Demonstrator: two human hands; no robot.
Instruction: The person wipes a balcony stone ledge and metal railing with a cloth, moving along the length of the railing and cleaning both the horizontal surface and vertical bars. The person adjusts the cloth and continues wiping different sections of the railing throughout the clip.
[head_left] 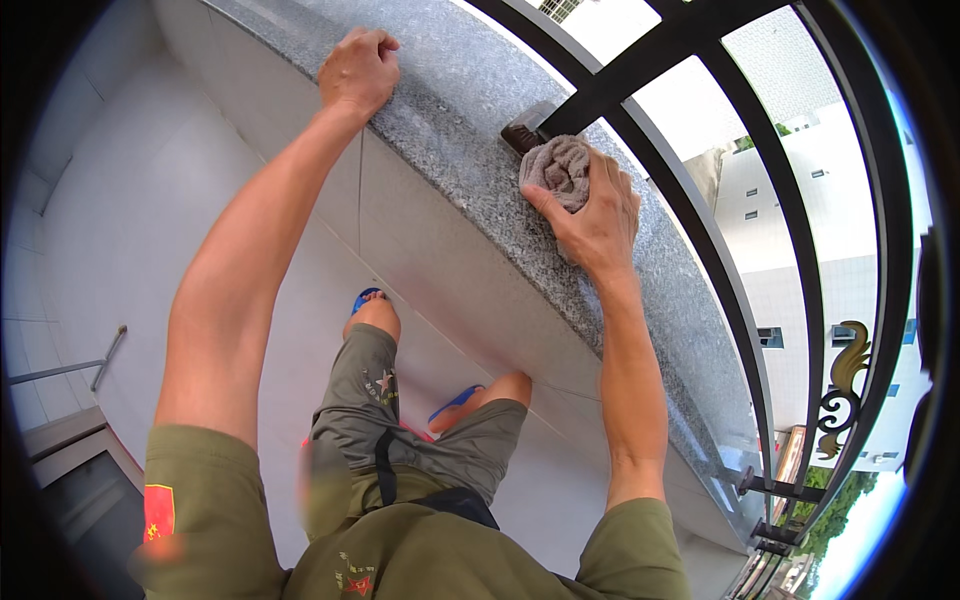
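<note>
A grey-brown towel, rolled up so its spiral end faces me, is the cloth [556, 172] in my right hand [600, 215]. My thumb and fingers wrap round it above the speckled grey granite ledge [450, 150], right beside the dark base bracket [524, 130] of a railing post. Farther left, my left hand [358, 72] rests on the ledge near its inner edge with the fingers curled in. Whatever those fingers might hold is hidden from this side.
A black metal railing [690, 215] with a gold scroll ornament [850, 360] curves along the outer side of the ledge. Pale buildings stand far below beyond it. Under the ledge runs a tiled wall [420, 215]. A dark-framed door or window [85, 490] is at the lower left.
</note>
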